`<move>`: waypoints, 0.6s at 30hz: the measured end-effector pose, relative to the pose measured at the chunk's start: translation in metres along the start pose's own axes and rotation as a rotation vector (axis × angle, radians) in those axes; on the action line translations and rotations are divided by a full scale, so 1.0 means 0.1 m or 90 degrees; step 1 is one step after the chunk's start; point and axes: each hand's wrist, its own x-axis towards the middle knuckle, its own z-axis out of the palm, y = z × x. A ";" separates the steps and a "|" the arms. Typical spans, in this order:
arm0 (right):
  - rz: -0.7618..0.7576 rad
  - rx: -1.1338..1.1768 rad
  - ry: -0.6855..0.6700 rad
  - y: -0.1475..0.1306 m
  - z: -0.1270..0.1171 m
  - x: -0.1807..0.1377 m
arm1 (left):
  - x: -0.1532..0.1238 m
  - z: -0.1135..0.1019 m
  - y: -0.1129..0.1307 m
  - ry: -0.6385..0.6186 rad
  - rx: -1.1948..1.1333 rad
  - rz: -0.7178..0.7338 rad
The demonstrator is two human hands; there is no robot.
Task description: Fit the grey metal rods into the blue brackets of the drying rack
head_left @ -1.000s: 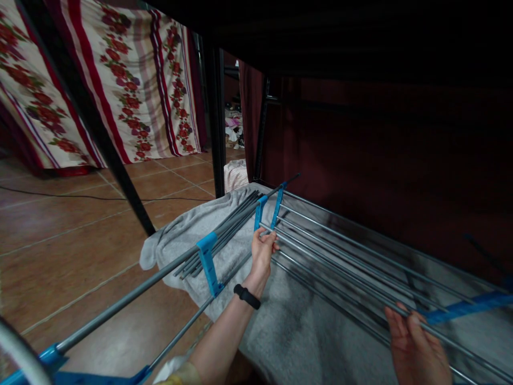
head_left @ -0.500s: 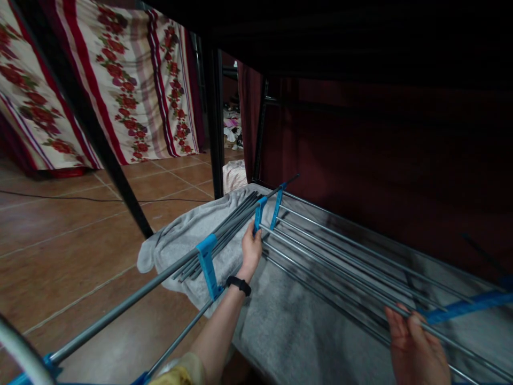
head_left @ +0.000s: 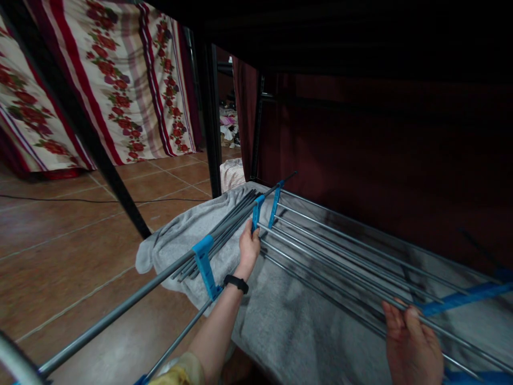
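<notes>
A folding drying rack [head_left: 328, 240] of grey metal rods and blue plastic joints lies flat over a grey towel [head_left: 296, 321] on the floor. My left hand [head_left: 249, 247], with a black band on the wrist, is closed around the rods beside a blue joint [head_left: 256, 212] at the rack's far end. Near the bottom right, my right hand [head_left: 409, 342] curls its fingers over a rod close to a blue cross bar [head_left: 460, 299]. A folded wing of rods [head_left: 160, 272] runs from the joints toward the lower left.
A black slanted frame leg [head_left: 100, 160] and upright black posts [head_left: 212, 123] stand on the brown tiled floor [head_left: 60, 251]. A floral cloth [head_left: 120, 80] hangs at the back left, dark red cloth [head_left: 380, 160] on the right. A black cable [head_left: 80, 200] crosses the tiles.
My left hand slid a little left from the inner rods to the rods beside the blue joint. My right hand kept its hold. The view drifted slightly.
</notes>
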 end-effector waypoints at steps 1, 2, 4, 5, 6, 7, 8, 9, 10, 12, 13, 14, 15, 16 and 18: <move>-0.008 -0.003 0.003 -0.02 0.02 -0.03 | 0.00 0.00 0.01 0.000 -0.014 -0.010; -0.012 -0.008 0.005 -0.03 0.04 -0.05 | 0.00 -0.01 0.02 0.002 -0.023 -0.018; -0.013 -0.014 0.011 -0.05 0.07 -0.08 | 0.00 -0.01 0.03 0.003 -0.018 -0.021; -0.012 -0.015 0.014 -0.05 0.08 -0.09 | 0.00 -0.02 0.02 0.000 -0.005 -0.015; -0.012 -0.014 0.016 -0.05 0.08 -0.09 | 0.01 -0.02 0.01 -0.006 0.013 -0.004; -0.012 -0.012 0.017 -0.05 0.08 -0.09 | 0.01 -0.02 0.00 -0.013 0.031 0.008; -0.013 -0.010 0.018 -0.05 0.09 -0.08 | 0.00 -0.03 -0.02 -0.023 0.047 0.021; -0.015 -0.007 0.018 -0.04 0.09 -0.07 | 0.00 -0.03 -0.03 -0.031 0.062 0.032; -0.017 -0.006 0.017 -0.03 0.09 -0.06 | 0.00 -0.04 -0.04 -0.036 0.076 0.040; -0.017 -0.002 0.017 -0.02 0.09 -0.03 | -0.01 -0.06 -0.06 -0.044 0.105 0.054; -0.016 0.000 0.021 -0.01 0.09 -0.02 | -0.01 -0.07 -0.06 -0.050 0.119 0.061; -0.015 0.003 0.026 -0.01 0.09 -0.01 | -0.02 -0.08 -0.07 -0.057 0.130 0.069; -0.013 0.009 0.028 -0.01 0.09 -0.01 | -0.03 -0.09 -0.07 -0.066 0.138 0.076; -0.015 0.019 0.026 0.00 0.09 -0.01 | -0.04 -0.11 -0.08 -0.075 0.140 0.081; -0.019 0.046 0.009 0.01 0.10 -0.03 | -0.06 -0.14 -0.08 -0.084 0.138 0.076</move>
